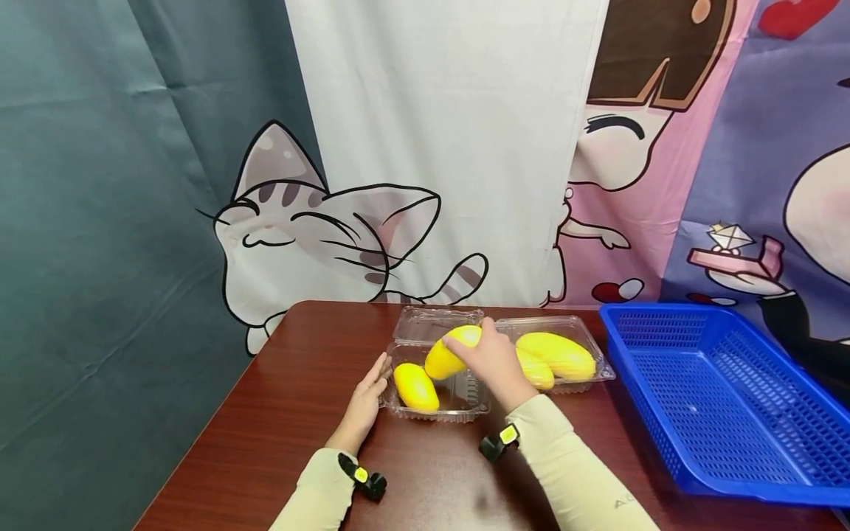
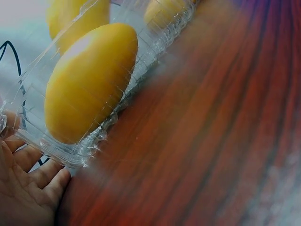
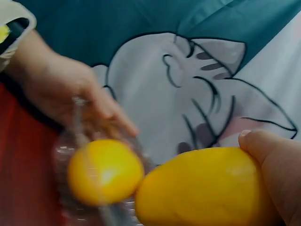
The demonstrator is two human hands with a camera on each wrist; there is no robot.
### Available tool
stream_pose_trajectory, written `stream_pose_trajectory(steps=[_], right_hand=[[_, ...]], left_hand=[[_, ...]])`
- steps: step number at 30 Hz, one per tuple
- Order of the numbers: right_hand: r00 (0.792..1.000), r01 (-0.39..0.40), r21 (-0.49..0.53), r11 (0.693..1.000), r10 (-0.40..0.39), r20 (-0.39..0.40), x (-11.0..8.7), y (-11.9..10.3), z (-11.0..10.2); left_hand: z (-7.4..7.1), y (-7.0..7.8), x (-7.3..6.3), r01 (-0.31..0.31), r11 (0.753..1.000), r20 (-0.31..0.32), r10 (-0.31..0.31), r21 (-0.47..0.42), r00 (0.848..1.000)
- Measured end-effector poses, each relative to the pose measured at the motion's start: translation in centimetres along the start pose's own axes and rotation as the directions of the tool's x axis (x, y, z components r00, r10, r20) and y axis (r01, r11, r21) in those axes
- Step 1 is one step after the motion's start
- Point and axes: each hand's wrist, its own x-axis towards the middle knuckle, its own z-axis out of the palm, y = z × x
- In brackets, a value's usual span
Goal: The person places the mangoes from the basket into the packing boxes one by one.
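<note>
A yellow mango is in my right hand, gripped between thumb and fingers above a clear plastic clamshell box. Another mango lies inside that box on its left side; the lid stands raised at the back. My left hand rests against the box's left wall with its fingers extended, and the left wrist view shows the fingertips at the box's corner. The right wrist view has the held mango close to the one in the box.
To the right, a second clear box holds mangoes, partly hidden by my right hand. A blue slotted plastic basket stands at the table's right side. Behind the brown table hangs a printed curtain.
</note>
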Motion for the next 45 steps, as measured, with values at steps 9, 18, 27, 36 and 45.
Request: stream_pose_trajectory(steps=[9,18,27,36,45], right_hand=[[1.0,-0.02,-0.124,0.992,0.022,0.018,-1.2,0.3,1.7],[0.982,0.001,-0.296,0.955,0.055,0.18,-2.6,0.6,2.0],[0.978,-0.033,-0.387,0.921,0.11,0.177,-2.3,0.8,2.4],[0.991,0.011,-0.44,0.898,0.05,0.125,-2.3,1.0,3.4],[0.993,0.11,-0.114,0.987,-0.114,-0.027,-3.6,2.7,2.8]], left_hand=[[0.1,-0.2,0.0,-0.014,0.999,0.014,0.015,-0.045,1.0],[0.2,-0.1,-0.2,0.004,1.0,0.038,-0.004,-0.02,0.999],[0.2,0.2,-0.1,0.008,1.0,0.023,-0.008,-0.004,1.0],[-0.6,0.1,-1.0,-0.008,1.0,0.021,0.008,-0.015,1.0],[-2.1,0.6,-2.9,0.012,1.0,-0.06,-0.013,-0.011,0.998]])
